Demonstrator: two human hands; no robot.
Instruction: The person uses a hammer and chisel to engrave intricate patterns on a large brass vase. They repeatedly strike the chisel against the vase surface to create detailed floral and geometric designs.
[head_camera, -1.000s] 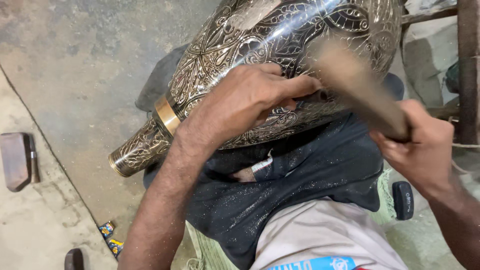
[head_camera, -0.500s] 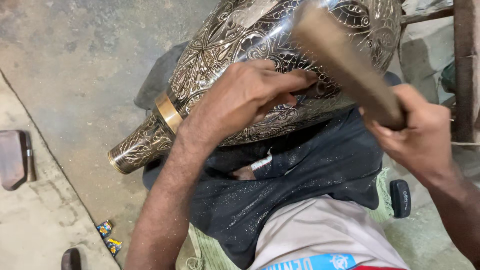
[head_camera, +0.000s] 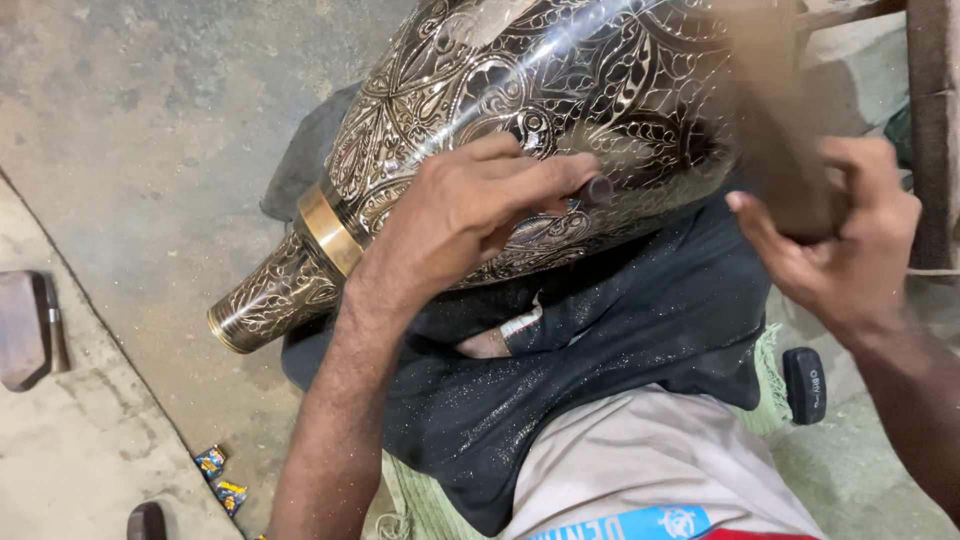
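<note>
A large engraved brass vase (head_camera: 560, 90) lies on its side across a black cloth (head_camera: 620, 340) on my lap, its neck with a plain gold band (head_camera: 328, 228) pointing lower left. My left hand (head_camera: 470, 215) rests on the vase's belly, fingers closed around a small dark chisel (head_camera: 597, 190) pressed to the metal. My right hand (head_camera: 835, 250) grips a wooden mallet (head_camera: 775, 120), blurred with motion, raised just right of the chisel.
Bare concrete floor (head_camera: 130, 130) spreads to the left. A dark flat tool (head_camera: 28, 330) lies at the left edge. Small coloured wrappers (head_camera: 220, 478) sit near the bottom. A black device (head_camera: 806, 385) lies by my right leg. A wooden post (head_camera: 935, 120) stands at right.
The mallet has swung: it tilted up over the vase, and now it stands more upright and blurred by the right hand. My left hand and chisel stayed in place.
</note>
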